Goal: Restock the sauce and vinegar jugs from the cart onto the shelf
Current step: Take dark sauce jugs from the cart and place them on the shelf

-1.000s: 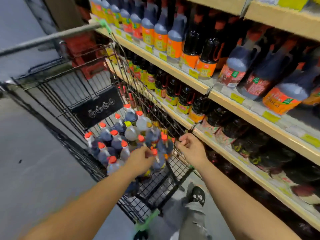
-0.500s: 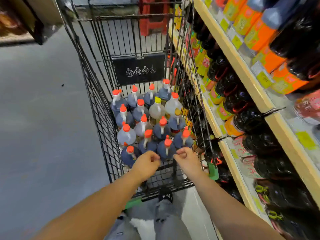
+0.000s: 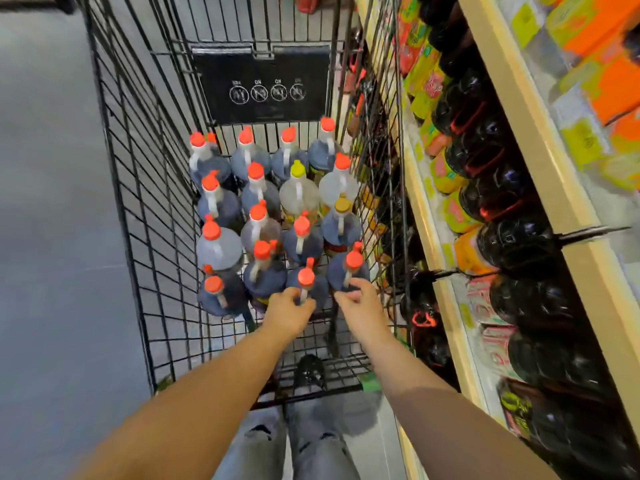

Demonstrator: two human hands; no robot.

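Left hand (image 3: 289, 313) has its grip around a dark jug's (image 3: 306, 289) handle; right hand's (image 3: 358, 301) grip, half-curled, touches the neighbouring jug (image 3: 346, 271). The cart (image 3: 138, 188) looks nearly full, so restocking the shelf (image 3: 433, 233) has barely begun.

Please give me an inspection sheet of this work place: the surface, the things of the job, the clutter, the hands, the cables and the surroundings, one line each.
Surface: black wire cart, its basket floor bare at the near end.
Job's things: upright jugs packed in the cart, mostly dark with orange caps; one clear jug with a yellow-green cap; one jug with a mustard cap.
Clutter: nothing seen.
Hands: left hand closed on the handle of the nearest middle jug; right hand at the base of the near right jug, grip not clear.
Cables: nothing seen.
Surroundings: stocked shelf on the right with dark bottles; grey floor on the left.
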